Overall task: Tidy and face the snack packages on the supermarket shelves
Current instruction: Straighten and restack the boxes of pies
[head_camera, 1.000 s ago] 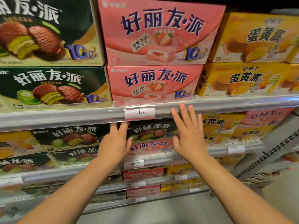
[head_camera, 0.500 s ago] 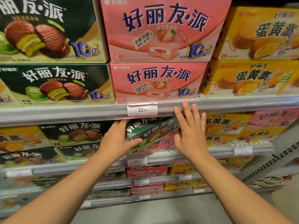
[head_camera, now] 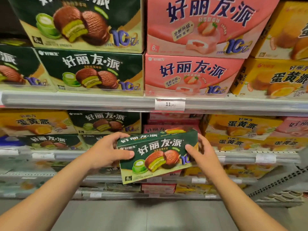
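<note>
Head view – green box [head_camera: 158, 155] gripped between hands

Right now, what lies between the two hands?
In the head view, a dark green cardboard pie box, gripped by left hand and right hand at its ends.

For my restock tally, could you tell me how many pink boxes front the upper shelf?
2: upper pink box stacked on lower pink box; others may hide behind.
</note>
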`<move>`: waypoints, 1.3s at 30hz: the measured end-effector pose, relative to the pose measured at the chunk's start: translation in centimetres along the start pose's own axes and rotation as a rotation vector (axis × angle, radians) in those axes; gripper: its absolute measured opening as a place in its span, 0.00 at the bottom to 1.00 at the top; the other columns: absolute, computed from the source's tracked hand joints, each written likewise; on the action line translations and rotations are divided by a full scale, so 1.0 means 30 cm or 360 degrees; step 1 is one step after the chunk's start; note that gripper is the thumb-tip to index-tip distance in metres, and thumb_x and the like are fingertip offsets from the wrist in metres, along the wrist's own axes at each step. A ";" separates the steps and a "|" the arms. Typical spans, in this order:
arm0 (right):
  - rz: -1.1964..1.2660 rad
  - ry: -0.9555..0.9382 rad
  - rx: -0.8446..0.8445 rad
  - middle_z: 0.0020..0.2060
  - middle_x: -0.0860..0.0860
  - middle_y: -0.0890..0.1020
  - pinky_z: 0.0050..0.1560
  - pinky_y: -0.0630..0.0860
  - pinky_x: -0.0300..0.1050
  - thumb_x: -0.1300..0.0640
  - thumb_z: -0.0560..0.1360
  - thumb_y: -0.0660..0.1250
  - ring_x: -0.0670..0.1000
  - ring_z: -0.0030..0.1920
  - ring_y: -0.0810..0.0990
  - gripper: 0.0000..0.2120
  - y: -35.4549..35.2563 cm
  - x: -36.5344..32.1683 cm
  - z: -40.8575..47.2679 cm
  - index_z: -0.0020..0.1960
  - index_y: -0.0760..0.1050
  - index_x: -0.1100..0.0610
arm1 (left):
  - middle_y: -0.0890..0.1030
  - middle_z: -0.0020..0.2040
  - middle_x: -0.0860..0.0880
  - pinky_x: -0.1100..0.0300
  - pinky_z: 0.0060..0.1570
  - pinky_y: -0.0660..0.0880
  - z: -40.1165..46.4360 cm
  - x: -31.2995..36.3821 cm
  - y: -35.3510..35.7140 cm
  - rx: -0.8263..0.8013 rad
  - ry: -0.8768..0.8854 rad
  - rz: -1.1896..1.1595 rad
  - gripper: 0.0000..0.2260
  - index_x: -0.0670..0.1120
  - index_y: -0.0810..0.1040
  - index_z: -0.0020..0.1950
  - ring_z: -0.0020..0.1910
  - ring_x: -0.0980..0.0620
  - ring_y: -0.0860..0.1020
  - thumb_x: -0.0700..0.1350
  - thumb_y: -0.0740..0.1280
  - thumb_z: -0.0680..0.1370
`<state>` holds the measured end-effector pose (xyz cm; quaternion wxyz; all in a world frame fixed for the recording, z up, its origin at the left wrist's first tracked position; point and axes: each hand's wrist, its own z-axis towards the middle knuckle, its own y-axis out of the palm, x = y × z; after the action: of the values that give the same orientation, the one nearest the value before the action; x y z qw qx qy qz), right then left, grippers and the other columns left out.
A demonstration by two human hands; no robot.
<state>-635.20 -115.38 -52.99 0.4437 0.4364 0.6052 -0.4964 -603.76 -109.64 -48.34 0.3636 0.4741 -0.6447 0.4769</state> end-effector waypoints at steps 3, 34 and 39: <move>0.0276 0.0128 -0.0233 0.56 0.52 0.83 0.49 0.79 0.46 0.43 0.65 0.76 0.51 0.53 0.84 0.33 0.101 -0.002 0.001 0.66 0.72 0.53 | 0.85 0.53 0.43 0.43 0.49 0.82 -0.069 -0.079 -0.085 0.0027 -0.0078 -0.0214 0.33 0.48 0.77 0.61 0.49 0.43 0.85 0.42 0.84 0.59; -0.0154 0.0002 -0.0338 0.54 0.47 0.84 0.47 0.79 0.43 0.42 0.67 0.74 0.47 0.51 0.83 0.23 1.324 -0.297 -0.227 0.58 0.76 0.49 | 0.83 0.57 0.38 0.44 0.47 0.82 -0.527 -0.744 -1.053 0.0572 -0.0148 -0.1202 0.41 0.41 0.74 0.64 0.53 0.37 0.83 0.46 0.85 0.54; -0.1269 -0.1183 -0.0161 0.65 0.49 0.76 0.68 0.65 0.48 0.52 0.77 0.66 0.49 0.66 0.71 0.17 1.369 -0.445 -0.124 0.64 0.77 0.55 | 0.83 0.57 0.39 0.40 0.48 0.81 -0.493 -0.761 -1.147 0.0528 -0.0161 -0.1152 0.42 0.44 0.74 0.66 0.53 0.36 0.83 0.46 0.85 0.55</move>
<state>-592.77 -107.68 -48.37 0.4255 -0.0536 0.5492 -0.7173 -564.00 -92.69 -55.93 0.3945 0.7457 -0.3672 0.3917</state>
